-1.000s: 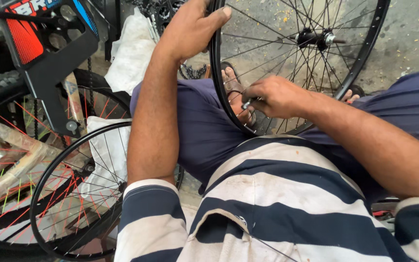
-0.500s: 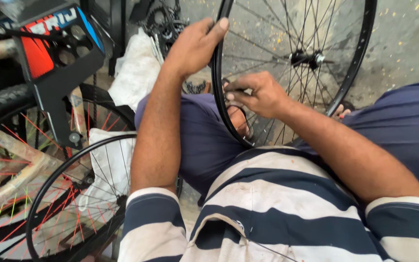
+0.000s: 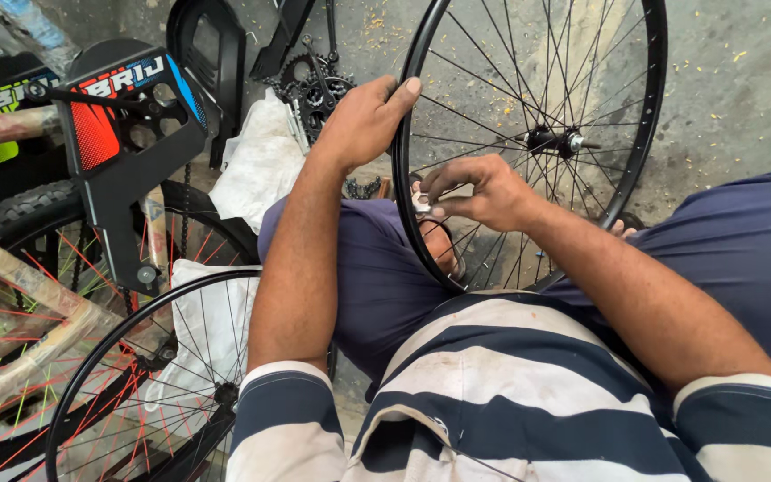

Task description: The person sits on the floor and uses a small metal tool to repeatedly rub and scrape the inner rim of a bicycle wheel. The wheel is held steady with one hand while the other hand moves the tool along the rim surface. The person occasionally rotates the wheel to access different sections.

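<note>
A black spoked bicycle wheel (image 3: 642, 134) stands upright between my knees, its hub (image 3: 553, 140) at the middle. My left hand (image 3: 363, 120) grips the rim at its left side, thumb hooked over the edge. My right hand (image 3: 479, 189) is inside the spokes near the left rim, fingers pinched on a small light-coloured tool at a spoke end. My striped shirt and dark blue trousers fill the lower view.
At the left lies a second wheel (image 3: 136, 384) with red and green spokes, beside a tyre (image 3: 20, 210) and a black chain guard with coloured panels (image 3: 127, 134). White cloth (image 3: 261, 170) and a chainring with crank (image 3: 314, 85) lie on the concrete floor behind.
The wheel has turned a little in my hands. My left hand slid along the rim, and my right hand shifted to another spoke end by the rim.
</note>
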